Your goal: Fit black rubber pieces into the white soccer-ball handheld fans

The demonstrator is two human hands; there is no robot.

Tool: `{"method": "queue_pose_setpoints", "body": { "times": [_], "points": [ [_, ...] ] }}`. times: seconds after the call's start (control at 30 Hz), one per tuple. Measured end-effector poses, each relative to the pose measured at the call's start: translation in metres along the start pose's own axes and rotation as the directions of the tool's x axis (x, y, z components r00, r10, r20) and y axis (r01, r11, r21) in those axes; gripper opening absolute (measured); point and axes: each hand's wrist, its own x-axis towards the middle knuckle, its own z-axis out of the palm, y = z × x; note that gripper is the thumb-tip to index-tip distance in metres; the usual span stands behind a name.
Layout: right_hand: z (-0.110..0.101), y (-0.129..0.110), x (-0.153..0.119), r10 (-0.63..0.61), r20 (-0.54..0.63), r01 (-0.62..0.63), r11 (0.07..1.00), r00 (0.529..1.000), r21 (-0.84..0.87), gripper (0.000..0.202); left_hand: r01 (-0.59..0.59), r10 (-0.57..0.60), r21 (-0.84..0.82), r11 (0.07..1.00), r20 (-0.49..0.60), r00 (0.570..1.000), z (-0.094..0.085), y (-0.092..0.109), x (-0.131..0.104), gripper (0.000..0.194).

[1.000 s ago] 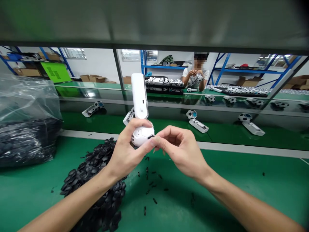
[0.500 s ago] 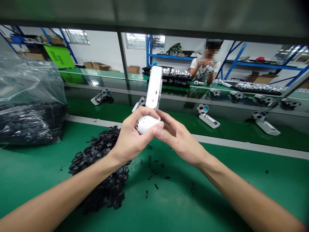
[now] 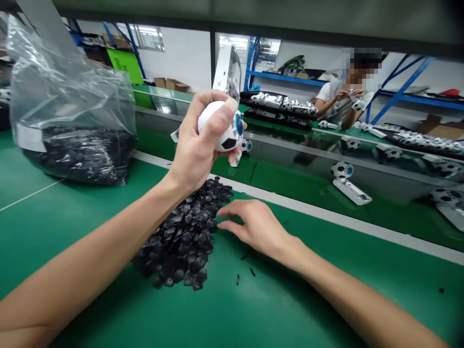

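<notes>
My left hand (image 3: pixel 197 137) is closed round a white handheld device with a football-shaped head (image 3: pixel 229 143), held up above the bench. Its long white handle (image 3: pixel 227 72) points upward, and a blue disc shows on the side of the head. Lower down, my right hand (image 3: pixel 259 224) is at the right edge of a pile of small black pentagon-like pieces (image 3: pixel 186 237). Its thumb and forefinger are apart, and I see nothing between them. Whether the fingertips touch the pile I cannot tell.
A clear plastic bag of black pieces (image 3: pixel 87 150) stands at the left. Beyond a pale rail (image 3: pixel 311 208), more football-headed devices (image 3: pixel 348 183) lie on the dark green belt. A co-worker (image 3: pixel 344 99) sits across, near loaded black trays (image 3: pixel 277 116). Loose black bits lie on the green bench.
My right hand has let go of the device and moved down to the black pile. My left hand has raised the device and turned it, so the football pattern and blue disc show. The view has shifted left.
</notes>
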Motion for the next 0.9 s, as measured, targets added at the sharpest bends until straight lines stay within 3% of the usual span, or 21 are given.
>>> {"method": "queue_pose_setpoints", "body": {
  "times": [0.1,0.2,0.33,0.47,0.7,0.83,0.9],
  "points": [
    [0.012,-0.008,0.012,-0.078,0.072,0.095,0.956,0.994,-0.278,0.012,0.07,-0.068,0.027,0.997,-0.056,0.996,-0.002,0.002,0.003,0.051],
    [0.014,-0.018,0.018,-0.114,0.18,0.182,0.884,0.977,-0.431,0.01,0.086,-0.088,-0.037,0.996,-0.052,0.995,-0.004,-0.001,0.005,0.059],
    [0.014,-0.026,0.022,-0.137,0.283,0.271,0.814,0.949,-0.513,0.013,0.073,-0.076,-0.133,0.988,-0.017,0.997,-0.008,-0.002,0.006,0.061],
    [0.018,-0.025,0.024,-0.152,0.308,0.301,0.795,0.939,-0.527,0.024,0.058,-0.053,-0.168,0.984,0.031,0.998,-0.008,-0.002,0.005,0.067],
    [0.019,-0.027,0.028,-0.078,0.286,0.218,0.837,0.955,-0.501,0.02,0.066,-0.05,-0.178,0.982,0.09,0.995,-0.009,-0.016,0.008,0.087],
    [0.002,-0.02,0.024,-0.009,0.18,0.098,0.866,0.984,-0.491,0.02,0.011,0.001,-0.171,0.985,0.07,0.998,-0.011,-0.027,0.01,0.067],
    [-0.013,-0.013,0.015,0.022,0.088,0.016,0.915,0.996,-0.404,0.018,-0.017,0.022,-0.138,0.99,0.039,0.999,-0.009,-0.03,0.007,0.055]
  ]
}}
